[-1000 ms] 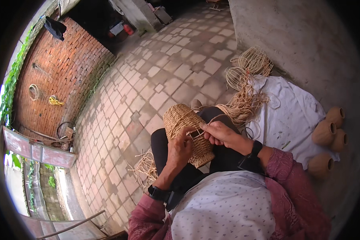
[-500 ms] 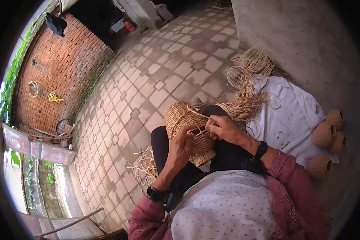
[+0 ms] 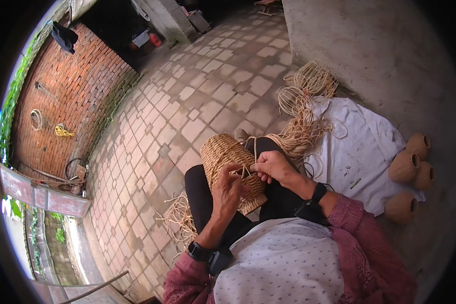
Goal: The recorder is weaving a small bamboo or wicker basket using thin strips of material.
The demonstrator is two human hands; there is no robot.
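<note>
A half-woven straw basket (image 3: 227, 161) lies on my lap, its rounded bottom pointing away from me. My left hand (image 3: 228, 190) grips the basket's near rim from the left. My right hand (image 3: 271, 166) pinches a thin straw strand (image 3: 255, 147) at the rim, right beside the left hand's fingers. The strand runs up toward a bundle of loose straw (image 3: 296, 137) on my right. Both wrists carry dark watches.
A white cloth (image 3: 359, 152) lies on the ground to my right with several finished woven pots (image 3: 404, 167) at its far edge. Wire-like basket frames (image 3: 314, 78) sit beyond the bundle. Loose straw scraps (image 3: 180, 223) lie by my left knee. Paved floor and a brick wall (image 3: 71, 106) extend left.
The view has shifted slightly. My right hand has pulled the strand a little up and to the right at the rim; my left hand keeps its hold on the basket.
</note>
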